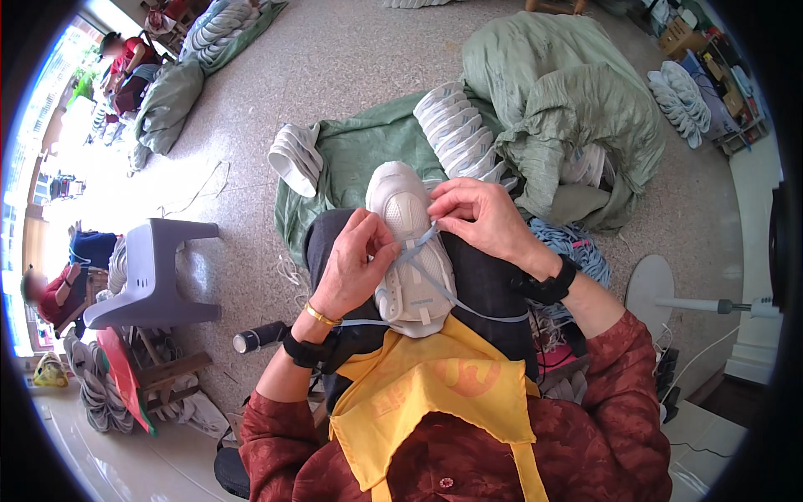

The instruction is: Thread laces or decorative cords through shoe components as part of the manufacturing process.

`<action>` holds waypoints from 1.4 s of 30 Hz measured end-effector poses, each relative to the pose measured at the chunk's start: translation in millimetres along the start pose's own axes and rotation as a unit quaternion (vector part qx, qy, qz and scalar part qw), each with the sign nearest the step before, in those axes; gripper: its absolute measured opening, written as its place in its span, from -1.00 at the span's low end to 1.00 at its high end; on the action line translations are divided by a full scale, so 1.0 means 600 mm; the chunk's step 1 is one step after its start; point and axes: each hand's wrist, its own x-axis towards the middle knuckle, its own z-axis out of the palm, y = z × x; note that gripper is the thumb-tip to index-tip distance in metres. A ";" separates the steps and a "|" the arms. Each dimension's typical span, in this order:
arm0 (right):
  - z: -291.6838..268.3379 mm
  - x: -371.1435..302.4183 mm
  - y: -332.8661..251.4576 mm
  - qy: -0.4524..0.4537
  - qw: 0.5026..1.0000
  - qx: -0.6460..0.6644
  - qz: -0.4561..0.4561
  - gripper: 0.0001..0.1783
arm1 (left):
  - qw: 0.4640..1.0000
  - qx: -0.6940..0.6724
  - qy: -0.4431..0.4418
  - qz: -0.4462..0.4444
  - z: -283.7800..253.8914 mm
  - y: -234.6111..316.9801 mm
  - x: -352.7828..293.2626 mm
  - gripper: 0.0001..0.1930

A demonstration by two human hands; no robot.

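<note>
Head view: lacing seems to be in hand! The white shoe [408, 290] lies on the dark-trousered lap [493, 286], toe pointing away; left hand [347, 263] and right hand [483, 219] both pinch the pale-blue lace [416, 245]. The next move likely calls for careful threading.

A white shoe [418, 291] lies toe-forward on the lap [492, 339] — its pale-blue lace [411, 253] crossed, trailing both sides.

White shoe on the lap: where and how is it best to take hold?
Probably by the rounded toe of the white shoe, across both edges, coming from the far side: it points away from the person, while the blue lace, left hand and right hand crowd the middle.
</note>
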 end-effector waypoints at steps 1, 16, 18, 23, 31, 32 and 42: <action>-0.001 0.000 -0.002 0.000 0.999 -0.033 -0.014 -0.80 | 1.000 -0.002 0.004 0.009 0.000 0.000 0.000 -0.85; -0.001 -0.010 -0.035 -0.061 0.998 -0.012 0.028 -0.89 | 1.000 -0.003 0.010 0.013 0.000 -0.001 -0.001 -0.86; -0.004 -0.016 -0.037 -0.076 0.993 -0.088 -0.025 -0.84 | 1.000 0.000 0.004 0.003 0.000 -0.001 -0.001 -0.85; 0.000 -0.028 -0.027 -0.049 0.991 -0.125 -0.025 -0.80 | 1.000 -0.003 0.010 0.021 0.002 -0.008 0.000 -0.85; 0.006 -0.017 -0.012 -0.086 0.991 0.054 0.083 -0.90 | 1.000 -0.019 0.005 0.018 0.001 -0.015 0.000 -0.86; 0.006 -0.016 -0.013 -0.099 0.988 0.083 0.089 -0.89 | 1.000 -0.018 0.004 0.016 0.001 -0.016 -0.001 -0.86; 0.002 -0.006 -0.017 -0.082 0.993 0.048 0.073 -0.91 | 0.983 -0.178 -0.017 -0.050 0.001 -0.034 0.005 -0.86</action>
